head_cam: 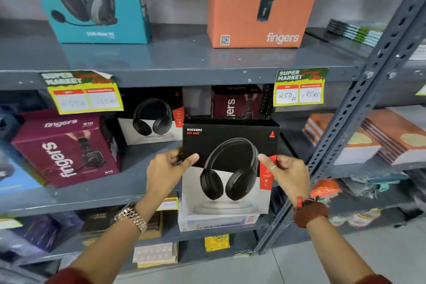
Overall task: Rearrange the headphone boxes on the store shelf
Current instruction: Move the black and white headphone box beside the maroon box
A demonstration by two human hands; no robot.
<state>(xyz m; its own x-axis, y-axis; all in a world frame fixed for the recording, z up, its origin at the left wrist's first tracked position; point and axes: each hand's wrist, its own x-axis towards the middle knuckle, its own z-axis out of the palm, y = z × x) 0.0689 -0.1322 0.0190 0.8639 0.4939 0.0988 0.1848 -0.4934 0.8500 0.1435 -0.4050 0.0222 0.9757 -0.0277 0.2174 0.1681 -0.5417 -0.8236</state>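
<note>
I hold a black-and-white Rockerz headphone box upright in front of the middle shelf. My left hand grips its left edge and my right hand grips its right edge. On that shelf behind it stand a matching black-and-white box and a maroon fingers box further back. A second maroon fingers S10 box lies at the left. On the top shelf stand a teal headset box and an orange fingers box.
A slotted grey upright runs diagonally at the right, close to my right hand. Stacks of notebooks fill the neighbouring bay. Yellow price tags hang from the top shelf's edge. Lower shelves hold assorted small packs.
</note>
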